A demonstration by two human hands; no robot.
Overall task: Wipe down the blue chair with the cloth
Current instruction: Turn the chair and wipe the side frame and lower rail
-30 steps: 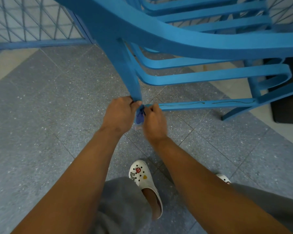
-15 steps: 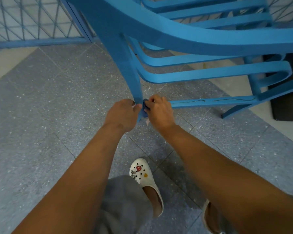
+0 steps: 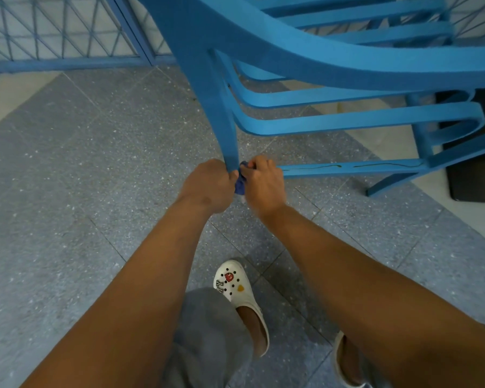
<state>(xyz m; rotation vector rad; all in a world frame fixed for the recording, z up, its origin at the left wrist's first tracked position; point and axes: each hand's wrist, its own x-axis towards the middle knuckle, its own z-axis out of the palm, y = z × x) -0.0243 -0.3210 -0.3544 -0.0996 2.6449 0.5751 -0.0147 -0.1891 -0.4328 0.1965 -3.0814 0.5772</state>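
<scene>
The blue chair (image 3: 305, 60) is filling the upper half of the view, tilted, with one leg (image 3: 221, 121) running down from 12 o'clock toward the centre, where both hands are meeting at its lower end. The left hand (image 3: 207, 186) is sitting just at 9 o'clock of the leg's end, its grip closing round the leg with fingers curled over it. The right hand (image 3: 263, 180) is sitting just at 3 o'clock of the same spot, its grip pinching a dark blue cloth (image 3: 240, 182). The cloth is lying bunched between the two hands, touching the leg's end and hanging slightly below the knuckles; most of it is hidden by the fingers. A low rail (image 3: 353, 168) of the chair is stretching from the right hand toward 3 o'clock. At 6 o'clock a white clog (image 3: 235, 289) with small charms is resting on the grey speckled floor (image 3: 67, 191), beside a grey trouser leg (image 3: 207, 331). At 10 o'clock a blue lattice gate (image 3: 53, 29) is standing behind the chair.
</scene>
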